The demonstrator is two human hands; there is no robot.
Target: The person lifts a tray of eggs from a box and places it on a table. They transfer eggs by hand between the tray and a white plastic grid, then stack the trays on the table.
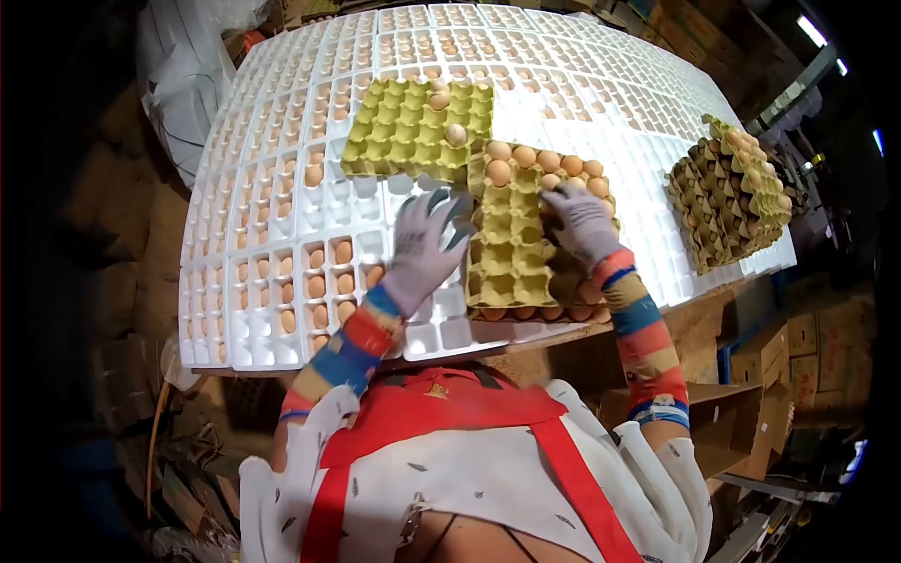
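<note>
- Left hand: grey glove, fingers spread wide, palm down over the white plastic trays; fingertips seen at the left edge of an empty pulp tray.
- Right hand: grey glove, laid on the upper right part of the same tray, fingers bent; whether the edge is pinched cannot be told.
- Empty pulp tray: yellow-green, near the front edge of the desk, between both hands, lying on top of a layer of brown eggs; eggs are exposed along its far side and under its near edge.
- Second pulp tray: set further back and to the left, touching the first at a corner, a few single eggs in it.
- White plastic trays: spread over nearly the whole desk, eggs seen in many cells, mostly on the left.
- Stack of pulp trays: at the right end of the desk, well apart from the hands, eggs on top.
- Striped sleeves and a red apron are worn.
- Cardboard boxes are seen below the desk on the right.
</note>
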